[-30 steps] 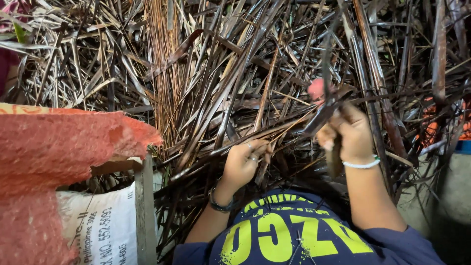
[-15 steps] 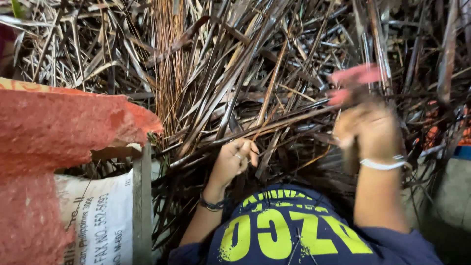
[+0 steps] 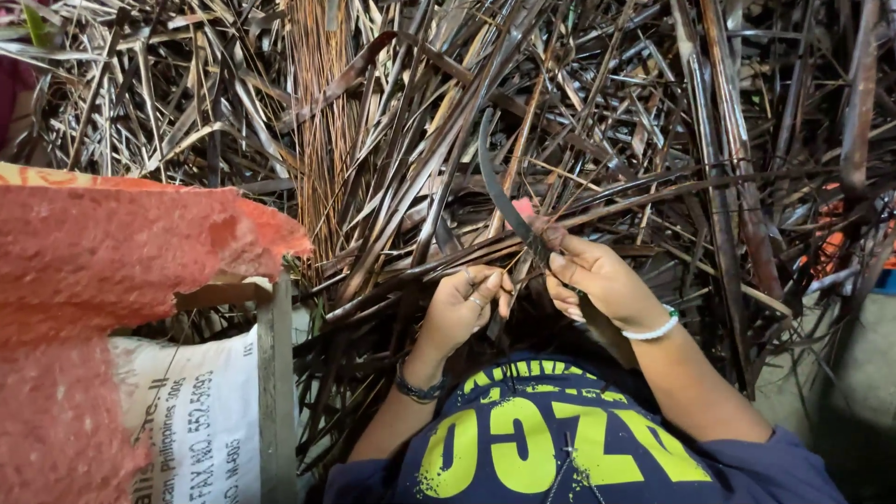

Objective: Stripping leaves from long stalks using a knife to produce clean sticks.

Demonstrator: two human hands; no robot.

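My left hand, wearing rings and a dark wrist bracelet, pinches a long dried palm leaf strip that runs out to the left across the pile. My right hand, with a white bead bracelet on its wrist, grips a curved dark-bladed knife. The blade arcs up and left from the fist and its base sits against the leaf strip, just right of my left fingers. The two hands are close together above my dark blue shirt with yellow lettering.
A deep pile of dried brown palm leaves fills the view ahead. A bundle of thin reddish midribs stands upright in it. At the left are a red mesh sack, a white printed sack and a wooden post.
My right hand has come down and left from a raised position at the right, bringing the knife close to my left hand. My left hand has kept its hold on the leaf strip.
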